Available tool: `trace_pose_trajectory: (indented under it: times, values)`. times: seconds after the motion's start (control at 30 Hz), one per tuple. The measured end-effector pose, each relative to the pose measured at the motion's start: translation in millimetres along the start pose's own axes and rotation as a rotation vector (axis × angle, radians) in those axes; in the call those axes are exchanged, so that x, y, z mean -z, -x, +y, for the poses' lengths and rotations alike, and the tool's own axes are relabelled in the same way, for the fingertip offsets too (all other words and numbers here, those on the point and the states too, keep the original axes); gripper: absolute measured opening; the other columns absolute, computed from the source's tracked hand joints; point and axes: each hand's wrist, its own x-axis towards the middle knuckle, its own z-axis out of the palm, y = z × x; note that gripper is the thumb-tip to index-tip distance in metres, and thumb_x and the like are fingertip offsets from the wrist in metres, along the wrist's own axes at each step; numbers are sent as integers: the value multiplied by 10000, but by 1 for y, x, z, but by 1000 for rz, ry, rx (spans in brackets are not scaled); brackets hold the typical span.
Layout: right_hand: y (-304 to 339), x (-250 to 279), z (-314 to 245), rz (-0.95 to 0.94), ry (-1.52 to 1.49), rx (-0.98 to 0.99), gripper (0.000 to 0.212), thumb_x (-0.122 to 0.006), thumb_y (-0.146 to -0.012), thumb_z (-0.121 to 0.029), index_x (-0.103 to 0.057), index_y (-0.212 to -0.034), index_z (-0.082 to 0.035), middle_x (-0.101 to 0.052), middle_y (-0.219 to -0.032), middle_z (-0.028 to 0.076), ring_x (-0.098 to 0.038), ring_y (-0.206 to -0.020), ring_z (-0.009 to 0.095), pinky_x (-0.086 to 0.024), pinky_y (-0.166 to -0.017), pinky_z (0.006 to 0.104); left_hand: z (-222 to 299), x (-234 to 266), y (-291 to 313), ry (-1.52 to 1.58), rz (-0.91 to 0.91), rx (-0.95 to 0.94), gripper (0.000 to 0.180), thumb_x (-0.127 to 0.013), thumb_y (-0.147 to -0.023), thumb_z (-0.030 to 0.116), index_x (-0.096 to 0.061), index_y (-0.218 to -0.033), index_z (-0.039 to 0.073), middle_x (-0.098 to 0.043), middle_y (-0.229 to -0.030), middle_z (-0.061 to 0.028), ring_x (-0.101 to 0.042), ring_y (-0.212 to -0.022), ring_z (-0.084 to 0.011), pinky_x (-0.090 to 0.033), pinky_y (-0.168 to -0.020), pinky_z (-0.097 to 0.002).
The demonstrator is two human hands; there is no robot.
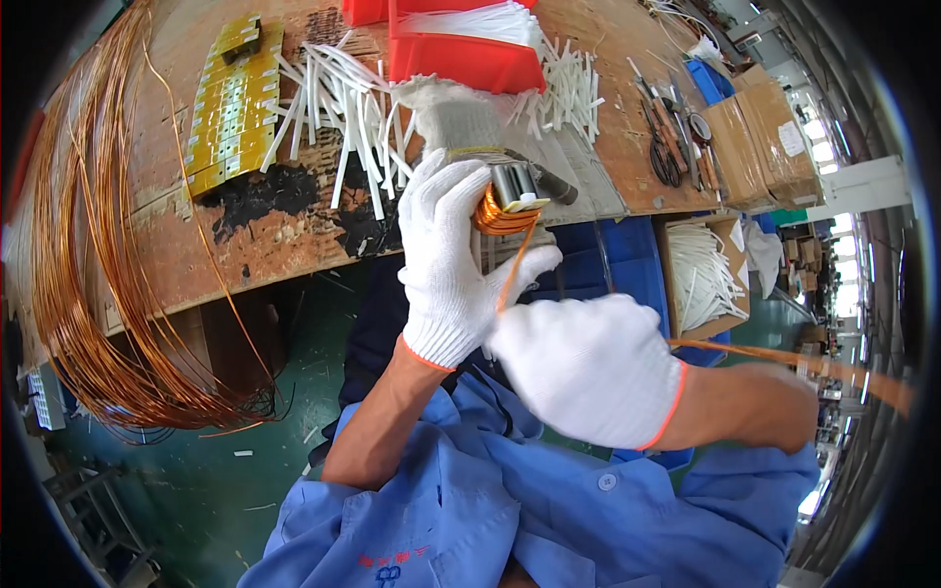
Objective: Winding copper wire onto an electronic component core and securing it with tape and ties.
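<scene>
A copper wire coil [502,218] is wound around a small block with a grey metal core [512,181] at the table's front edge. My left hand [441,255], in a white knitted glove, grips the coil's left side, its thumb stretched out below. My right hand [593,367], gloved too, is closed in a fist on the copper wire [516,269]. From the coil this wire runs down into the fist, then leaves to the right, blurred, past my forearm. Behind the block is a grey cloth-wrapped support [456,122].
Large loops of copper wire [93,225] hang over the table's left edge. White tubes [358,122] lie around a red bin [466,61]. A yellow taped strip [235,113] lies left; scissors [665,147] and cardboard boxes [760,137] stand right. A box of white tubes [701,274] sits lower.
</scene>
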Motion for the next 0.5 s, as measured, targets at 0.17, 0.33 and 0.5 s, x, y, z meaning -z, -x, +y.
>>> trace_pose_trajectory:
  times: [0.17, 0.33, 0.5]
  values:
    - [-79, 30, 32, 125, -15, 146, 210, -733, -829, -225, -776, -862, -22, -688, -690, 112, -737, -622, 287, -572, -517, 435, 5, -19, 31, 423, -9, 397, 694, -983, -785, 176, -640, -1364, 9, -629, -1449, -204, -582, -1394, -443, -439, -1208, -561]
    - [-126, -5, 146, -51, -344, 203, 307, -738, -956, -278, -800, -826, -7, -736, -756, 185, -722, -722, 363, -575, -699, 487, 5, -7, 4, 73, 22, 194, 599, -977, -830, 211, -706, -1312, -19, -647, -1441, -190, -566, -1455, -357, -453, -1225, -484]
    - [-29, -27, 124, 14, -801, -353, 226, -725, -985, -176, -735, -806, -39, -682, -724, 125, -649, -646, 283, -509, -620, 428, 0, -7, 4, 93, 50, 143, 712, -1024, -746, 215, -667, -1331, 20, -642, -1409, -185, -540, -1436, -423, -434, -1219, -540]
